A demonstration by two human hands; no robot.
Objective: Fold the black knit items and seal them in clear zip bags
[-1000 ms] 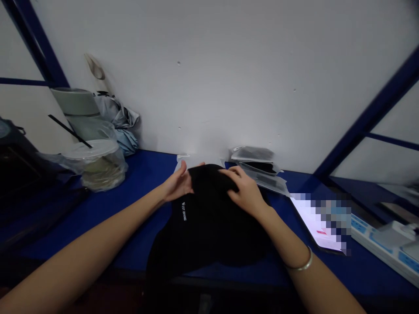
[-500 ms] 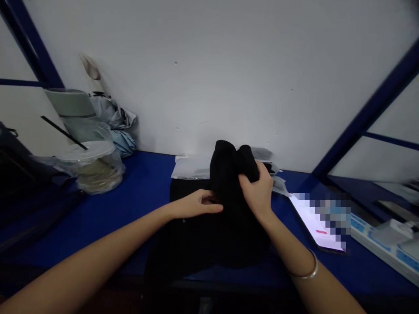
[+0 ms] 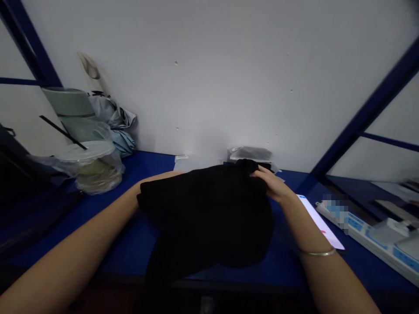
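A black cloth (image 3: pixel 212 213) spreads over the middle of the blue table (image 3: pixel 131 248), and part of it hangs down over the front edge. My right hand (image 3: pixel 270 181) is closed on the cloth's upper right part, with fingers partly tucked behind the fabric. My left hand (image 3: pixel 163 175) lies behind the cloth's upper left edge; its fingers are hidden under the fabric. Behind the cloth lie a pale plastic packet (image 3: pixel 196 162) and a grey plastic packet (image 3: pixel 250 153).
At the left stand a bagged cup (image 3: pixel 98 170) with a black straw, a green container (image 3: pixel 72 102) and a folded umbrella (image 3: pixel 122 141). On the right lie a lit phone (image 3: pixel 317 220) and a power strip (image 3: pixel 376 244). A white wall (image 3: pixel 212 78) rises behind.
The bunched upper part of the cloth has come down and spread leftward, covering my left hand's fingers. My right hand has moved slightly to the right, its forearm now over part of the phone.
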